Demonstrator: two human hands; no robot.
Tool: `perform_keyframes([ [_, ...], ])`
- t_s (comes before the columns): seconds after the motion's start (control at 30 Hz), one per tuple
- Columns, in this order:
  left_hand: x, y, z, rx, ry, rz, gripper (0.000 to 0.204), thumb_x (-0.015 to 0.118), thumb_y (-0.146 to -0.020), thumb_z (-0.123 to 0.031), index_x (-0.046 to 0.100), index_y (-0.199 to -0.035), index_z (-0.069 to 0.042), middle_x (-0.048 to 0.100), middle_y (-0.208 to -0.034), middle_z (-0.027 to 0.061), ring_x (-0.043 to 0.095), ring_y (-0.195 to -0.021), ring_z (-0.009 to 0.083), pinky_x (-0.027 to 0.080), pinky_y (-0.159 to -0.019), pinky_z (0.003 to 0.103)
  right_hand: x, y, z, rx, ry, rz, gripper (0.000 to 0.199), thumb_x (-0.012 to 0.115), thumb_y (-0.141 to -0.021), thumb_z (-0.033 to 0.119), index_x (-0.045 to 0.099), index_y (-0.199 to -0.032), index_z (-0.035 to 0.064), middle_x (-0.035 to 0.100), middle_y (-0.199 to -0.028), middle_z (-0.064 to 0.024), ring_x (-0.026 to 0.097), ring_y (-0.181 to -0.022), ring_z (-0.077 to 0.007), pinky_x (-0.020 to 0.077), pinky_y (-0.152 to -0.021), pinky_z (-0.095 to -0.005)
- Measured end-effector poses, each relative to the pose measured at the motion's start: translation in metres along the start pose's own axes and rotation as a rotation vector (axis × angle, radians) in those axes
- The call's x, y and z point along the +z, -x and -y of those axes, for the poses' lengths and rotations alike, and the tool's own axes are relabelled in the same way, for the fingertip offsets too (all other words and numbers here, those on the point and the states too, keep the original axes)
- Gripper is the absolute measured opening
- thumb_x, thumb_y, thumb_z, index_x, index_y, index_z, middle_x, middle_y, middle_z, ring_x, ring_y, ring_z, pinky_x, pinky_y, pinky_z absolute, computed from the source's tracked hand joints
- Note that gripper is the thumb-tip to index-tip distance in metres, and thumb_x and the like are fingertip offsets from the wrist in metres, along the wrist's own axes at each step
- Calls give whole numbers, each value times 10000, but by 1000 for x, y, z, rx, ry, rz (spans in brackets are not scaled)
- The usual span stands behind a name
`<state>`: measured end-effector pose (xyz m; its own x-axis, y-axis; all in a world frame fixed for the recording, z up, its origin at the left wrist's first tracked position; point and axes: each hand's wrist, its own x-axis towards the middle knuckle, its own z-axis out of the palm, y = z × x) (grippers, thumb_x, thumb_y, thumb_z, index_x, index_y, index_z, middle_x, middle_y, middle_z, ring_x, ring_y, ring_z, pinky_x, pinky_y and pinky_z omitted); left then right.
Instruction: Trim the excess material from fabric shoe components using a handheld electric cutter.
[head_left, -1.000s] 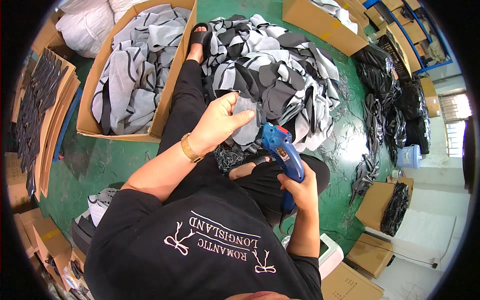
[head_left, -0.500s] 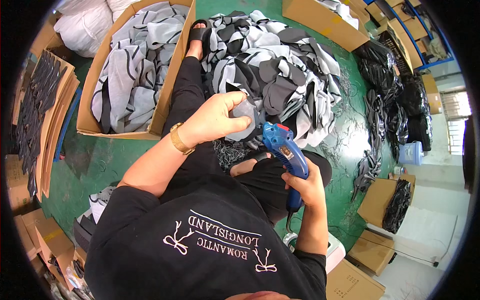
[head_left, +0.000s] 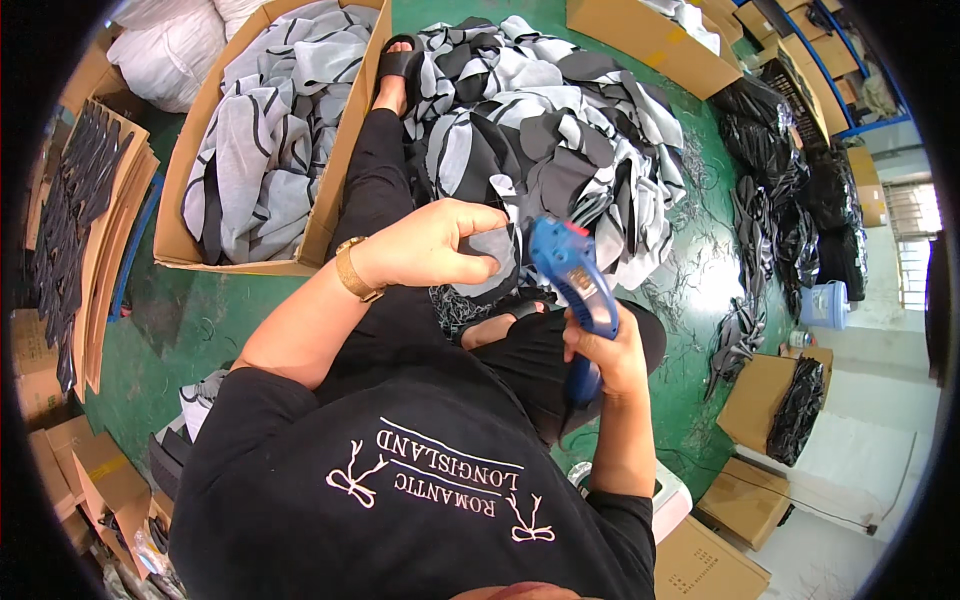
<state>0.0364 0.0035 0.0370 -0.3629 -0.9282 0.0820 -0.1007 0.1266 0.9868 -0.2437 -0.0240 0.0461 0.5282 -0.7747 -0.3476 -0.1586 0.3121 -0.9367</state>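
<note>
Between thumb and fingers, my left hand (head_left: 436, 246) grips a grey rounded fabric piece (head_left: 494, 262), with a dark edge along its right side. My right hand (head_left: 612, 352) is wrapped around the handle of blue electric scissors (head_left: 582, 282) with a red part near the head. The tool's head sits close to the right edge of the piece; its blade is blurred, and whether it touches the fabric I cannot tell. A cord runs down from the handle. Just beyond both hands lies a big heap of grey and black fabric pieces (head_left: 560, 150).
A cardboard box (head_left: 190, 262) full of grey fabric stands to the left of my stretched leg. Thin dark trimmings (head_left: 455, 308) lie on the green floor (head_left: 240, 320). On the right are black plastic bags (head_left: 755, 115), a pale blue bucket (head_left: 824, 305) and more cartons.
The electric scissors have tilted and shifted slightly, their head now upright beside the piece and blurred. My left hand has moved slightly down with the fabric piece, which has turned a little.
</note>
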Motion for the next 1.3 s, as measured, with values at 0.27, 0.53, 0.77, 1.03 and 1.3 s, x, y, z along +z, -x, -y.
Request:
perform_keyframes([
  [0.27, 62, -3, 42, 106, 360, -287, 95, 684, -812, -32, 623, -878, -1, 456, -1105, 47, 483, -958, 111, 433, -730, 233, 33, -31, -1, -234, 115, -299, 431, 829, -659, 163, 601, -976, -19, 642, -840, -47, 578, -740, -101, 476, -684, -251],
  [0.53, 39, -7, 48, -504, 1162, -98, 597, 393, -873, -676, 615, -876, -122, 653, -845, 15, 625, -727, 139, 494, -673, 285, 41, -26, 2, -305, 516, -344, 357, 657, -634, 79, 586, -971, -16, 615, -765, -108, 587, -690, -170, 478, -683, -296],
  [0.77, 28, -19, 69, -761, 1044, 67, 626, 472, -810, -717, 676, -965, -146, 701, -855, 40, 673, -655, 152, 549, -518, 291, 52, -12, 6, -337, 576, -145, 405, 668, -633, 56, 580, -1024, -1, 639, -811, -138, 636, -728, -215, 493, -724, -302],
  [1.03, 3, -26, 118, -710, 1035, -42, 290, 546, -930, -290, 632, -1020, -28, 694, -912, 137, 688, -800, 216, 566, -739, 373, 60, 4, 1, -387, 663, -66, 370, 643, -649, 32, 587, -1014, 7, 624, -807, -183, 643, -751, -319, 499, -721, -337],
  [1.3, 21, 1, 72, -351, 1528, -232, 403, 416, -953, -281, 532, -1242, -26, 619, -1195, 122, 592, -1109, 276, 423, -1000, 441, 21, -6, -8, -203, 417, -384, 365, 569, -627, -5, 614, -989, -21, 628, -766, -47, 557, -694, -96, 458, -684, -236],
])
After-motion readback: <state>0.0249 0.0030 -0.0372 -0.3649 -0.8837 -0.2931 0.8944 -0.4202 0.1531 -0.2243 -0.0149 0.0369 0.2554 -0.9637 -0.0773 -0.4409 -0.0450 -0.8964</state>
